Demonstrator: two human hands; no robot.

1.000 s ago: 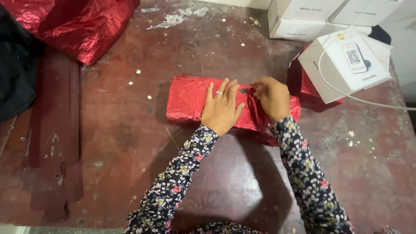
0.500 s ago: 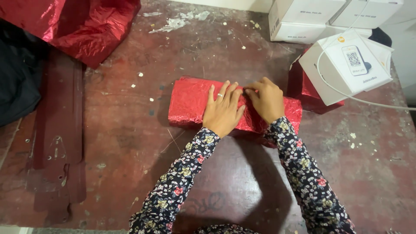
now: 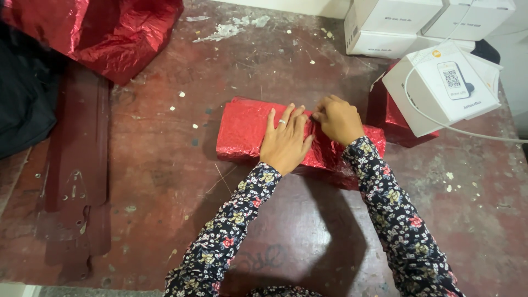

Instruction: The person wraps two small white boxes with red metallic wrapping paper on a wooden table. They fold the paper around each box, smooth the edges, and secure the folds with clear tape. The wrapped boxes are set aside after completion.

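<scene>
head view: long rectangular box wrapped in glittery red paper (image 3: 245, 129) lies mid-table on the worn reddish-brown tabletop (image 3: 165, 181). left hand (image 3: 285, 142) rests flat on it, fingers spread. right hand (image 3: 338, 119) is curled, fingertips pinching the wrap at the top seam, just left of a white carton (image 3: 434, 91).

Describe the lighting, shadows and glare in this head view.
Head view: sharp and evenly lit; light from the far side throws the arms' shadow toward the camera across the table; the foil sheet at top left shows crinkled glare; the red parcel under the left hand and right hand glitters faintly; white boxes look bright, not washed out.
</scene>
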